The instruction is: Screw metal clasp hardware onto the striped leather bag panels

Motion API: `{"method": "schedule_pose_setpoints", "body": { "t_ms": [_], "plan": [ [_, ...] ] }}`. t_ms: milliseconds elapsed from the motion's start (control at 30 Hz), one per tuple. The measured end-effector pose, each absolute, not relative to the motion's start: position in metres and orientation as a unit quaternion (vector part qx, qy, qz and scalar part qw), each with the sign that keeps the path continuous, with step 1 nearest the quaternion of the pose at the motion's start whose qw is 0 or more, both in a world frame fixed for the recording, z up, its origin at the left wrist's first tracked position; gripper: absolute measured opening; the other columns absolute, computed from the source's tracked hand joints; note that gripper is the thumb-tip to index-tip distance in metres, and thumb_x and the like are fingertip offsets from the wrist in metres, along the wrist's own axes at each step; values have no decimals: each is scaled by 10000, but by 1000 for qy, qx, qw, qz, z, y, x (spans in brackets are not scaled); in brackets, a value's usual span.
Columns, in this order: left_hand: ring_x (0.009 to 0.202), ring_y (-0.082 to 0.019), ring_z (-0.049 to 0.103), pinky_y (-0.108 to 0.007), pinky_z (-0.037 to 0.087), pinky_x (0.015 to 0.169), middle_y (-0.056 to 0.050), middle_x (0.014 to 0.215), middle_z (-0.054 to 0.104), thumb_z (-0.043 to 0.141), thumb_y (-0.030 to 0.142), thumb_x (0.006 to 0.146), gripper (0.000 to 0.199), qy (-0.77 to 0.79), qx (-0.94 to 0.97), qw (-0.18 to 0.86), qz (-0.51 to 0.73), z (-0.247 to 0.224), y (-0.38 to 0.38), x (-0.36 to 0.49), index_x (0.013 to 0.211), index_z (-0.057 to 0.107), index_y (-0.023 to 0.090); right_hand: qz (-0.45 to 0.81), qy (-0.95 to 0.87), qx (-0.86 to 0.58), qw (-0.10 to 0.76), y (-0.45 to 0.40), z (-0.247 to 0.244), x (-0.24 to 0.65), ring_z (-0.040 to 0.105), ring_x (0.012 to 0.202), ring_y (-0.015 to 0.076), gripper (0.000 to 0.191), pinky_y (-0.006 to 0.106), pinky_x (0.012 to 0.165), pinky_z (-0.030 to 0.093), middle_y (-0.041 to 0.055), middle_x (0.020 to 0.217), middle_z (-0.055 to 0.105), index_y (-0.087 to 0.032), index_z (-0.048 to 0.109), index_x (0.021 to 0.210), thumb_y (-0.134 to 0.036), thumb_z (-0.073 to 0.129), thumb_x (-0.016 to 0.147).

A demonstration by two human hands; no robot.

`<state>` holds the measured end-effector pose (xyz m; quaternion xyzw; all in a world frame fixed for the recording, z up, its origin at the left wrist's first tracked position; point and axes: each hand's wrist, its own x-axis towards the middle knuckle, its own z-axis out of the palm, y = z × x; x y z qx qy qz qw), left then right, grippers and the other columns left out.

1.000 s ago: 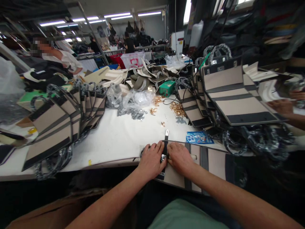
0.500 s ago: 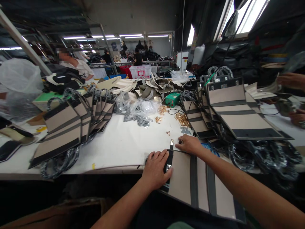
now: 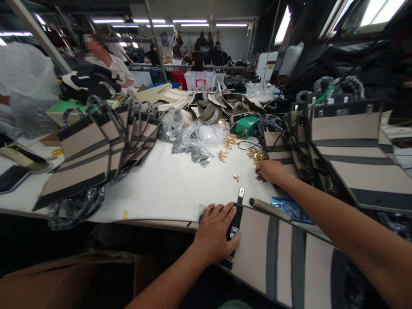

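My left hand (image 3: 215, 234) lies flat, fingers stretched, over the black end of a beige bag panel (image 3: 251, 244) with dark grey stripes. Beside its thumb is a silver metal fitting (image 3: 234, 232). A short black strap with a metal tip (image 3: 241, 193) sticks out from the panel's far edge. My right hand (image 3: 270, 171) reaches beyond the panel, fingertips pinched down at small dark metal plates beside a heap of gold clips (image 3: 256, 155). What they hold is hidden. A brownish stick-like handle (image 3: 270, 209) lies between the panel and a blue packet (image 3: 291, 210).
Striped bags with plastic-wrapped handles stand in stacks at left (image 3: 83, 159) and right (image 3: 350, 141). Behind are grey metal plates (image 3: 201, 156), clear plastic (image 3: 206, 134), a green box (image 3: 246, 127) with a cable and strap scraps. A person (image 3: 111, 68) sits at the far left.
My right hand has moved away from the strap, forward and right to the small metal plates. The stick-like handle, mostly covered before, now lies in view. My left hand stays on the panel. The view has shifted.
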<state>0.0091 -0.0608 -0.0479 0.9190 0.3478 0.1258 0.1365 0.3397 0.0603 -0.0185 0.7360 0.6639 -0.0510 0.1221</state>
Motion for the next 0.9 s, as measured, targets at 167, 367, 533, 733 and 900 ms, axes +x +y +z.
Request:
{"method": "schedule_pose_setpoints", "body": {
  "t_ms": [167,367,533,733,900],
  "plan": [
    [1409,-282,453,-531,279,1236,0,1627,427,501,579,946,669,347,920,138,120,-45,-62,8,1534,430,268,-39,681,716,146,64,-14,338,673,1122,300,230,399,894,524,151,1183,732,-187,776,1069,-259,592,951],
    [1421,-281,441,-531,264,1249,16,1636,412,527,576,936,671,350,918,138,121,-46,-63,7,1534,435,283,-38,705,691,157,66,-4,336,690,1092,311,229,357,875,515,158,1130,754,-192,804,1016,-231,626,877],
    [1407,-290,452,-532,274,1242,28,1632,416,545,566,928,676,353,918,135,120,-48,-61,7,1540,431,304,-47,718,680,141,68,-1,338,700,1058,291,204,333,860,513,131,1094,766,-204,799,988,-206,661,839],
    [1396,-290,463,-533,297,1232,25,1626,425,574,525,917,686,350,922,121,114,-46,-61,7,1548,421,305,-54,729,675,101,66,-1,339,706,1036,290,186,340,860,514,147,1092,761,-183,789,965,-216,635,866],
    [1392,-287,466,-528,295,1230,15,1619,437,573,513,917,672,351,923,110,109,-45,-61,9,1537,435,296,-42,712,698,64,61,-5,341,706,1012,318,240,365,841,507,215,1099,741,-118,747,1021,-225,552,929]
  ]
}}
